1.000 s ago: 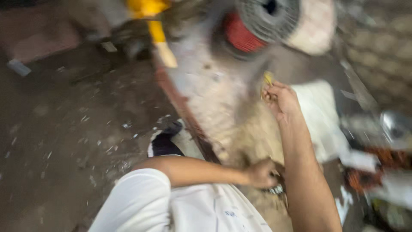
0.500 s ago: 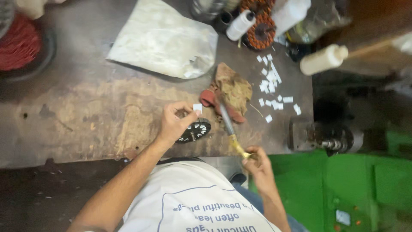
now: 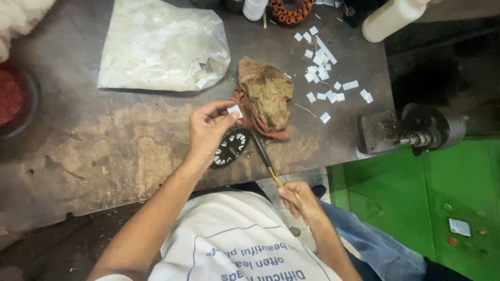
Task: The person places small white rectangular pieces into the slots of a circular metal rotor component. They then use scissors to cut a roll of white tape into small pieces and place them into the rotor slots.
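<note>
White paper slip [image 3: 235,110] is pinched btwn thumb & fingers of my left hand [image 3: 207,130], held just above the tabletop [image 3: 104,151], approx centre of view. Directly under that hand, at its 5 o'clock, sits a dark round stator [image 3: 229,148] w/ pale slot liners showing round its rim; it lies at the tabletop's near edge. My right hand [image 3: 299,200] is closed round the yellowish handle of a thin tool [image 3: 264,156], down off the tabletop edge, over my lap; the tool's dark shaft runs up to 11 o'clock and its tip ends beside the stator, under the edge of a brown rag [image 3: 265,96].

The rag is crumpled, just right of the slip, at 1 o'clock from the left hand. At 2 o'clock from the rag, a scatter of small white paper pieces [image 3: 323,78] lies loose on the tabletop. At 10 o'clock from the left hand, a clear plastic bag [image 3: 161,47] full of more white pieces lies flat. Top edge, 12 o'clock: part of a copper-wound stator [image 3: 291,10]. Top right: a white bottle [image 3: 390,18] on its side. At 3 o'clock, a grey metal motor unit [image 3: 411,132] is at the tabletop's right end, w/ green floor [image 3: 453,192] below it. Far left, 9 o'clock: a red coil [image 3: 10,96], partly cut off.
</note>
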